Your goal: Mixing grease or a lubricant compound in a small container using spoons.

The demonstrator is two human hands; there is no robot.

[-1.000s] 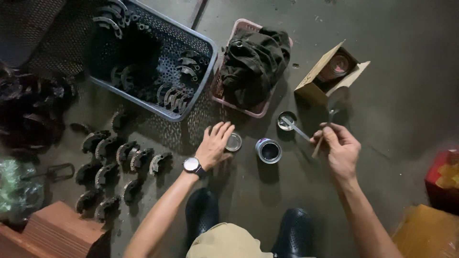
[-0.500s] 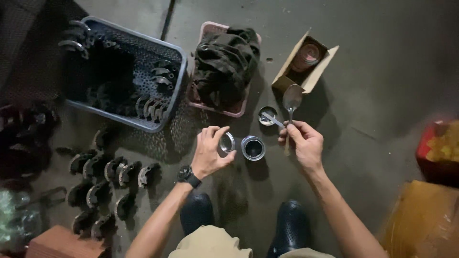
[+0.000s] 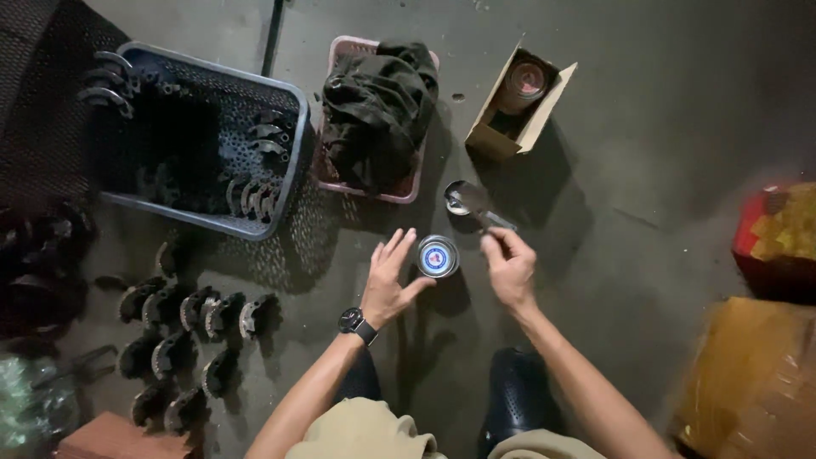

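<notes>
Concrete floor (image 3: 663, 127): left hand (image 3: 389, 280) beside tin (image 3: 438, 256), right hand (image 3: 508, 268) w/ spoon (image 3: 476, 202).

lid now seated on small round tin (image 3: 438, 256) | left hand (image 3: 389, 280) opened beside it, lid released | right hand (image 3: 508, 268) lowered its tool

We see a dim picture, with light falling from above onto the grey concrete floor (image 3: 646, 127). Dark shadows sit beside the blue plastic basket (image 3: 293, 153) and open brown cardboard box (image 3: 510, 136). The small round shiny tin (image 3: 438, 256) glints, and the corners look dark and blurry
</notes>
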